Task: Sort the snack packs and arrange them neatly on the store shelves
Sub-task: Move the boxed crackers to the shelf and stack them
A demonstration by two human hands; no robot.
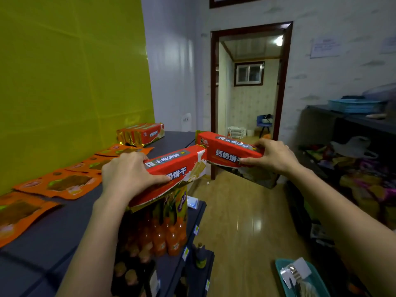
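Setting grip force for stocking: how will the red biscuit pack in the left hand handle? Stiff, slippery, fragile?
Likely stiff: the red biscuit pack is straight though the left hand grips only one end. Its glossy wrapper may slip. The biscuits pictured are probably brittle, so squeeze gently.

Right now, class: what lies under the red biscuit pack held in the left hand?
Below the red biscuit pack, gripped by the left hand, orange drink bottles stand on a lower shelf. The pack and forearm hide anything further back.
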